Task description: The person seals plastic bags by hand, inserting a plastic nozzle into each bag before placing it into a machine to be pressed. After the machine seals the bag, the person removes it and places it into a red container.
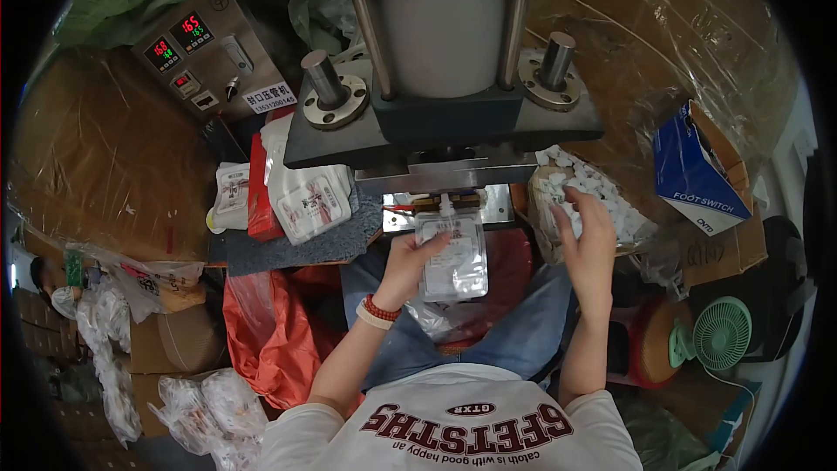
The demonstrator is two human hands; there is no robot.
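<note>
Brown cardboard sheets [113,148] with clear film over them wall in your workplace, and the sealing press [440,44] rises at its middle. Left of the press, the control box [209,57] is tilted so its lit digits face you, probably to let you read them at a glance. Your left hand [411,263] is closed on the printed spouted pouch [455,269], thumb across its face, directly in front of the press. That grip seems meant to keep the pouch flat, with its white spout [447,205] pointing at the brass-coloured fitting [427,204] beneath the press head; whether the spout sits in the fitting, you cannot tell from above. Your right hand [588,240] hovers to the right of the press, thumb and fingers apart, with nothing visible between them. It is near the heap of small white plastic pieces [603,201], likely put there for easy reach. Left of the press, more printed pouches [314,205] lie fanned beside a red box [263,196], on a blue-grey cloth [301,251] that perhaps stops them sliding. Farther right of the press, beyond the heap, stands an opened blue foot-switch box [697,166].
</note>
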